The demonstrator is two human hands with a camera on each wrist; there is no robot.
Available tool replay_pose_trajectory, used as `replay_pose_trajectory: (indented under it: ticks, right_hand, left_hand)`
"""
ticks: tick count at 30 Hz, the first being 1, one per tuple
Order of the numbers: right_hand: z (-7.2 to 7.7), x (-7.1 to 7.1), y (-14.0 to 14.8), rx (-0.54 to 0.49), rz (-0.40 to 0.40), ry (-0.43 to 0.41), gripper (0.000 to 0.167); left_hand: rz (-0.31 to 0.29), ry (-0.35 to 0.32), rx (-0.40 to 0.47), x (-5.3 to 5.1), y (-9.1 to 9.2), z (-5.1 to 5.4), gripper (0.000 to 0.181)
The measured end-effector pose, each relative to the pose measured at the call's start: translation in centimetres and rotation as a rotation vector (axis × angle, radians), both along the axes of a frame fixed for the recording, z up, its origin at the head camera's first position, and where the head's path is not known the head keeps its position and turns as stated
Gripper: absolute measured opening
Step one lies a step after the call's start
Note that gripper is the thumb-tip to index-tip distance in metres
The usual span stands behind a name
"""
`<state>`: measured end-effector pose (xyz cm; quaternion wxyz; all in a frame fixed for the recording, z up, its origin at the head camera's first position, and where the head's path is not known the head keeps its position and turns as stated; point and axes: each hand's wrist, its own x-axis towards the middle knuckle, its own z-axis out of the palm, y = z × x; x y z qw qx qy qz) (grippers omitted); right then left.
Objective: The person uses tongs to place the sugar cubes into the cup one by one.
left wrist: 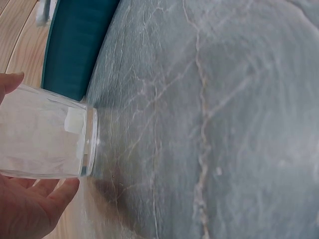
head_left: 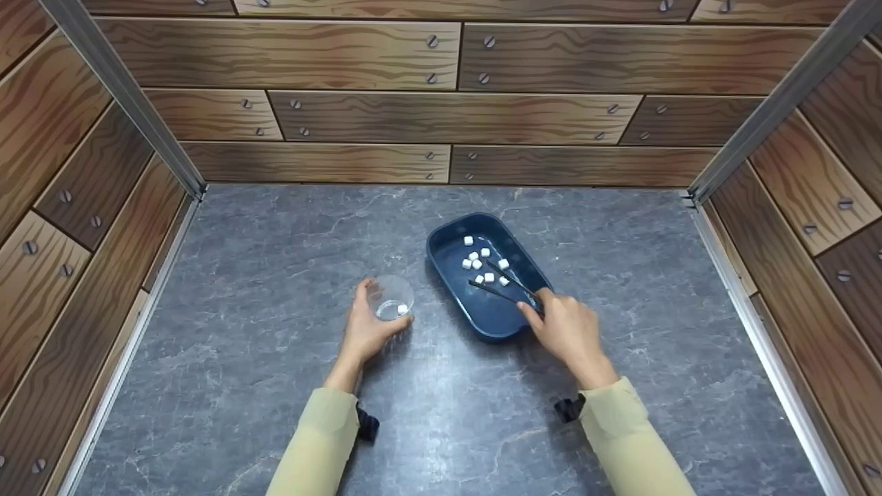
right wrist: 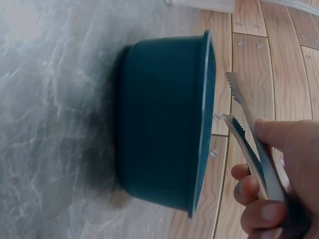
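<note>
My left hand [head_left: 365, 332] grips a clear cup [head_left: 390, 288] that stands on the floor, thumb on the near side and fingers on the far side. One white cube [left wrist: 75, 119] lies at the bottom of the cup. In my right hand [head_left: 570, 334] is a pair of metal tongs [right wrist: 267, 167] with toothed tips. The tongs' arms are spread apart, with nothing between the tips in the right wrist view. They reach over the dark blue basin [right wrist: 159, 119], where several white cubes [head_left: 477, 264] lie scattered on the bottom.
The basin stands at an angle to the right of the cup, with a gap between them. Grey marbled floor [head_left: 262, 289] surrounds both. Wood-patterned walls [head_left: 365, 114] close off the back and both sides, with metal rails [head_left: 765, 379] along the side edges.
</note>
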<state>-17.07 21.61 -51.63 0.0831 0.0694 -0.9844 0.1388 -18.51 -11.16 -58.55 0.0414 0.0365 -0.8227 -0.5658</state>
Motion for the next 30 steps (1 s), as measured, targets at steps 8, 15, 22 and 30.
replay_pose_trajectory:
  ticks: [8, 15, 22, 30]
  right_hand:
    - [-0.4, 0.0, 0.6, 0.059, -0.010, -0.025, 0.043]
    - [-0.7, -0.2, 0.8, 0.086, -0.014, -0.053, 0.045]
    - [-0.8, -0.5, 0.7, 0.106, -0.011, -0.076, 0.043]
    - [-0.7, -1.0, 0.2, 0.128, 0.008, -0.060, 0.039]
  left_hand:
    - [-0.006, 0.012, 0.020, 0.0, 0.0, -0.2, 0.099]
    - [0.001, 0.016, 0.011, -0.1, 0.0, -0.1, 0.097]
    - [-0.007, 0.006, 0.016, 0.0, 0.0, 0.0, 0.098]
    - [-0.007, -0.012, -0.004, 0.0, 0.0, -0.1, 0.102]
